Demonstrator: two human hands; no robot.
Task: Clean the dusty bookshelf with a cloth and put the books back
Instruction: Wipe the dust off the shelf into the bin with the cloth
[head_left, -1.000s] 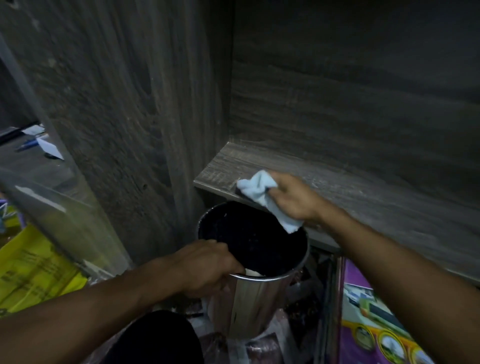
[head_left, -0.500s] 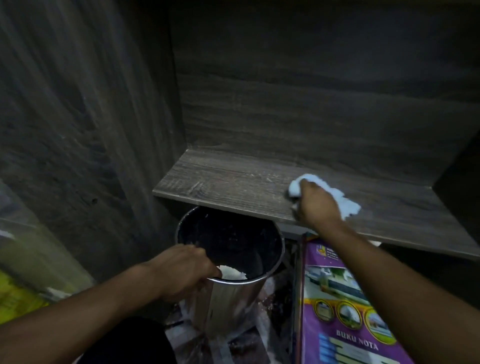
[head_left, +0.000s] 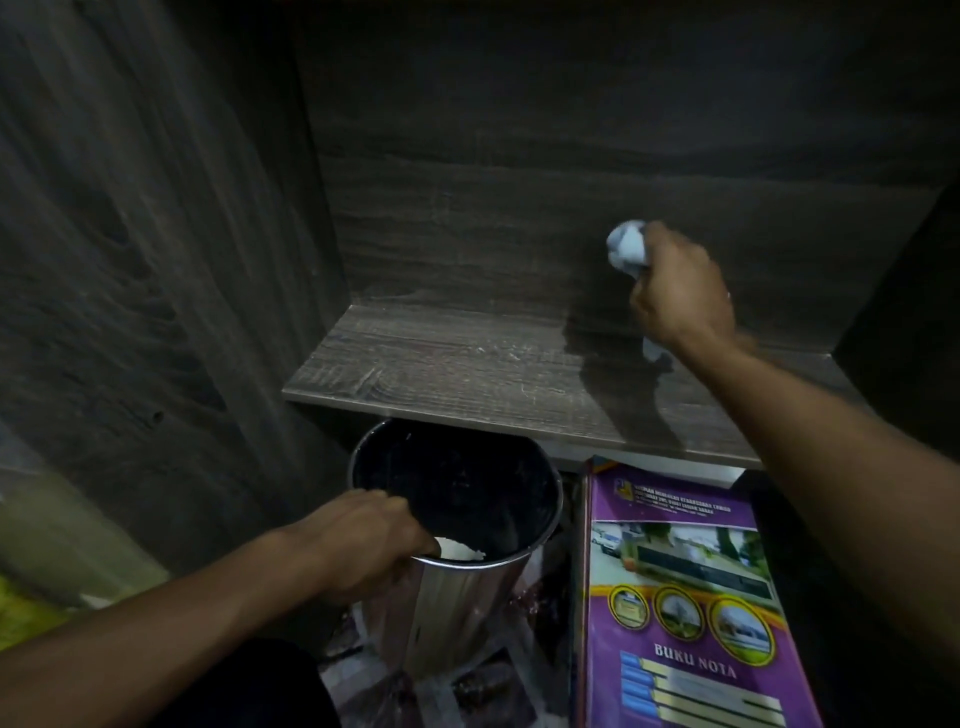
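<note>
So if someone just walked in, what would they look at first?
Probably the pale blue cloth, bunched in the right hand up in front of the dark back panel, on the right. Next the shiny metal bin below the shelf board, its rim gripped by the left hand, and the bright purple book marked BUKU NOTA beside it at the lower right.
</note>
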